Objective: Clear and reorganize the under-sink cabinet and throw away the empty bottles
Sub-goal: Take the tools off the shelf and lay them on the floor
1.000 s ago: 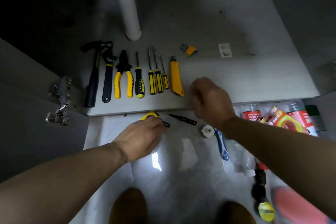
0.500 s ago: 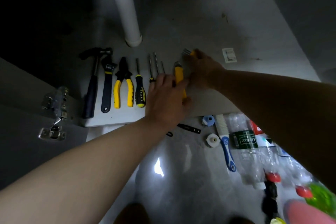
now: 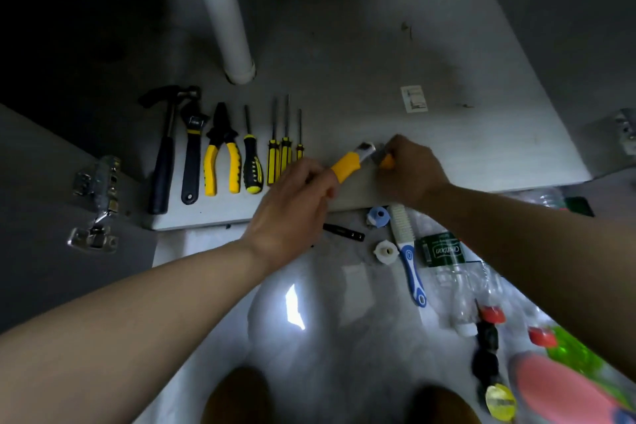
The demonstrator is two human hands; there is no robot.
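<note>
The left hand (image 3: 292, 213) is closed around the rear of a yellow utility knife (image 3: 351, 163), holding it clear of the cabinet floor (image 3: 344, 45) with its metal nose pointing away and to the right. Just beside that nose, the right hand (image 3: 409, 172) pinches a small orange-and-grey item (image 3: 384, 158), possibly a folding hex-key set; the fingers hide most of it.

To the left of the knife, a row of tools lies parallel on the cabinet floor: three slim yellow screwdrivers (image 3: 284, 155), a black-and-yellow screwdriver (image 3: 252, 165), yellow-handled pliers (image 3: 222, 162), an adjustable wrench (image 3: 192, 155) and a hammer (image 3: 165, 162). Beyond them the white drain pipe (image 3: 227, 17) meets the floor. Past the right hand, a small white label (image 3: 414, 99) lies well apart.

Nearer than both hands, on the tiled floor (image 3: 327, 320) outside the cabinet, items remain unsorted: a black pen-like tool (image 3: 344, 232), a blue fitting (image 3: 377, 216), a white fitting (image 3: 386, 251), a blue-and-white brush (image 3: 406, 251), and a cluster of clear plastic bottles (image 3: 447, 262) with red caps further toward the viewer.

Assessment: the cabinet appears cleared and the tool row is largely laid out. The two held items are probably the last to join it. The small parts, the brush and the bottles are not yet dealt with; bottle disposal appears not yet started.
</note>
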